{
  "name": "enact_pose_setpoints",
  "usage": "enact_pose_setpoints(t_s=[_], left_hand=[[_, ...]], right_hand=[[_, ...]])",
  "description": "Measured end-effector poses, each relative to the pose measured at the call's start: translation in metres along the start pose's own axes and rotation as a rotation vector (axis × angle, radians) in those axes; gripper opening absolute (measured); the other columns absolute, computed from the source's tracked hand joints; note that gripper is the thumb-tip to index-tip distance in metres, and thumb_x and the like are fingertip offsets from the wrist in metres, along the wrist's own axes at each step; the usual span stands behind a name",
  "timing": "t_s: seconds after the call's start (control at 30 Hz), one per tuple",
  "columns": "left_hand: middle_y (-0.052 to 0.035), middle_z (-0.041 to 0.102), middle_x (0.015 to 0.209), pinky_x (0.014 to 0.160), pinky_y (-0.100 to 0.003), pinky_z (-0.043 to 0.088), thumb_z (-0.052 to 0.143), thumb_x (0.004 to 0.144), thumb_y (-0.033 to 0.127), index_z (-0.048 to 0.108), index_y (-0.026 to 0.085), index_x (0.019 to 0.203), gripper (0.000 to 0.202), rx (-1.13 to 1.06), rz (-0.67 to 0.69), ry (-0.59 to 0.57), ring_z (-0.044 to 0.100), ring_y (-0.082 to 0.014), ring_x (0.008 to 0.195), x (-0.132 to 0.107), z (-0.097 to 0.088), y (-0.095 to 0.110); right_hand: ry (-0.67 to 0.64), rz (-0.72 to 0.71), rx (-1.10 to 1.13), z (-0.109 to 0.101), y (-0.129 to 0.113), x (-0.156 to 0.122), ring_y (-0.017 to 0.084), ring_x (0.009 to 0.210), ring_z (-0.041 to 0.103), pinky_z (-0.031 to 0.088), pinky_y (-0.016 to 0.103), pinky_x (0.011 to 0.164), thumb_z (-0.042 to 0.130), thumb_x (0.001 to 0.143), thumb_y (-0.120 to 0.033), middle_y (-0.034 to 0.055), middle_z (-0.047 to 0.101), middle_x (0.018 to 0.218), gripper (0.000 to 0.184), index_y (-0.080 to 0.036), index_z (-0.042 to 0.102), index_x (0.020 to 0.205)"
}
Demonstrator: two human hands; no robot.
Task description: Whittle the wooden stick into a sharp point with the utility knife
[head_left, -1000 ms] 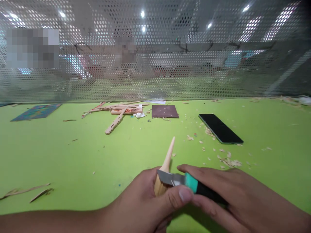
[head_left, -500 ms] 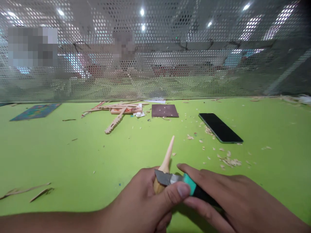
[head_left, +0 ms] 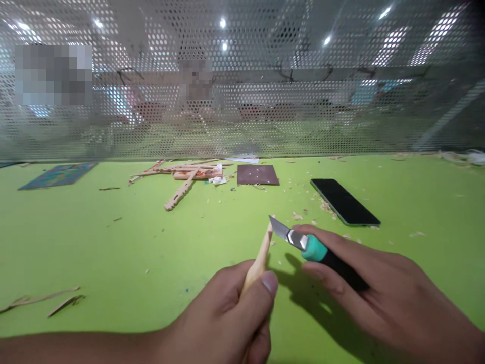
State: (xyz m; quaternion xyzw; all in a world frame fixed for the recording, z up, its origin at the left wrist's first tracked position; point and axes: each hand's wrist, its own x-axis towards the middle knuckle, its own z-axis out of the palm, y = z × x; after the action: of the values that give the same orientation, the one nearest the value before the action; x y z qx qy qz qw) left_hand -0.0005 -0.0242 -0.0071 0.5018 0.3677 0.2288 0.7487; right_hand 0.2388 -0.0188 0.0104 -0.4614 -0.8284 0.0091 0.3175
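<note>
Gripping a wooden stick (head_left: 259, 263), the left hand (head_left: 227, 316) in the head view wraps its fingers round the thick lower part, with the thumb laid along the side. The stick is to the left of the phone (head_left: 344, 202) and nearer the person, held above the green table (head_left: 132, 253). Its long axis runs away from the person, leaning slightly right, so that the thin tip points toward the gap between the phone and the brown sheet (head_left: 257, 175) to the left of it. Pale and smooth-looking, the stick tapers from a broad body to a narrow end, with a small dark patch just below the tip. The hand hides most of its lower end.

The right hand (head_left: 386, 288), on the near side of the phone, is closed round the black handle of a knife (head_left: 314, 247) with a teal collar. The grey blade points left and away from the person, its point at the stick's tip; whether they touch is hard to tell. Wood shavings (head_left: 328, 206) lie along the phone's left edge. Farther left of the phone, past the brown sheet, is a pile of carved wood (head_left: 182, 189). Behind the phone stands a perforated screen (head_left: 242, 121).
</note>
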Motion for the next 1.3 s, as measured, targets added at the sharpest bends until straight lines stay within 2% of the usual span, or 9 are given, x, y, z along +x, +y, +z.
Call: enact_pose_setpoints(t_s=[0.13,0.27,0.47,0.57,0.73,0.83,1.07,1.2,1.3], left_hand=[[0.0043,0.05,0.057,0.049,-0.021,0.035,0.037,0.11,0.067,0.05,0.022,0.083,0.055,0.055,0.018,0.04,0.042,-0.0099,0.051,-0.001,0.0,0.002],[0.0056,0.045,0.054,0.046,-0.021,0.03,0.034,0.111,0.062,0.051,0.022,0.084,0.051,-0.009,0.0,0.065,0.037,-0.0101,0.048,-0.001,0.0,-0.001],[0.0083,0.044,0.061,0.047,-0.021,0.03,0.061,0.104,0.065,0.054,0.021,0.098,0.045,-0.018,0.06,-0.059,0.034,-0.009,0.051,0.001,-0.001,0.009],[0.0051,0.047,0.077,0.058,-0.021,0.034,0.078,0.098,0.05,0.061,0.018,0.102,0.037,-0.016,0.129,-0.091,0.037,-0.01,0.065,0.002,0.0,0.017],[-0.0043,0.066,0.105,0.1,-0.03,0.047,0.06,0.11,0.042,0.072,0.019,0.113,0.026,-0.048,0.259,-0.194,0.06,-0.0185,0.1,0.004,0.003,0.021],[-0.0062,0.069,0.11,0.106,-0.034,0.047,0.062,0.109,0.04,0.07,0.018,0.114,0.024,-0.087,0.258,-0.212,0.062,-0.022,0.111,0.004,0.003,0.02],[-0.0028,0.062,0.104,0.095,-0.028,0.048,0.069,0.105,0.046,0.064,0.017,0.108,0.029,-0.089,0.189,-0.13,0.056,-0.0163,0.097,0.008,-0.002,0.01],[0.0064,0.048,0.068,0.058,-0.023,0.034,0.068,0.1,0.066,0.057,0.021,0.087,0.048,-0.021,0.046,-0.096,0.04,-0.0108,0.061,0.009,-0.001,0.006],[0.0095,0.04,0.057,0.051,-0.024,0.026,0.065,0.098,0.072,0.049,0.024,0.08,0.054,0.038,-0.012,-0.04,0.032,-0.0107,0.053,0.008,0.001,0.007]], right_hand=[[-0.062,0.036,0.051,-0.001,-0.001,0.001,0.023,0.085,0.085,0.065,0.027,0.067,0.052,0.112,-0.037,0.0055,0.087,0.111,0.033,-0.023,0.069,0.137],[-0.05,0.039,0.049,-0.002,-0.004,0.002,0.025,0.082,0.085,0.066,0.029,0.063,0.051,0.111,-0.037,0.0079,0.087,0.107,0.035,-0.021,0.071,0.135],[-0.084,0.039,0.07,-0.001,-0.006,0.0,0.025,0.087,0.085,0.066,0.029,0.066,0.052,0.111,-0.036,0.0059,0.087,0.106,0.031,-0.025,0.07,0.134],[-0.133,-0.038,0.054,-0.003,-0.008,0.001,0.025,0.087,0.085,0.069,0.032,0.07,0.051,0.11,-0.035,0.009,0.087,0.112,0.033,-0.021,0.069,0.134],[-0.235,-0.13,0.064,-0.005,-0.012,0.002,0.025,0.077,0.085,0.069,0.032,0.06,0.045,0.111,-0.038,0.0077,0.088,0.105,0.037,-0.022,0.072,0.131],[-0.295,-0.148,0.053,-0.002,-0.012,-0.003,0.026,0.075,0.085,0.067,0.033,0.057,0.046,0.111,-0.037,0.0081,0.088,0.106,0.039,-0.021,0.073,0.133],[-0.376,-0.173,-0.018,-0.001,-0.008,-0.01,0.024,0.07,0.083,0.067,0.034,0.062,0.059,0.106,-0.031,0.007,0.087,0.101,0.035,-0.019,0.071,0.137],[-0.282,-0.205,-0.115,0.0,-0.011,-0.009,0.024,0.063,0.081,0.064,0.034,0.051,0.039,0.116,-0.038,0.0085,0.087,0.097,0.041,-0.016,0.07,0.131],[-0.214,-0.229,-0.179,-0.001,-0.014,-0.007,0.024,0.059,0.08,0.06,0.035,0.045,0.027,0.119,-0.039,0.0086,0.086,0.09,0.049,-0.014,0.068,0.129]])
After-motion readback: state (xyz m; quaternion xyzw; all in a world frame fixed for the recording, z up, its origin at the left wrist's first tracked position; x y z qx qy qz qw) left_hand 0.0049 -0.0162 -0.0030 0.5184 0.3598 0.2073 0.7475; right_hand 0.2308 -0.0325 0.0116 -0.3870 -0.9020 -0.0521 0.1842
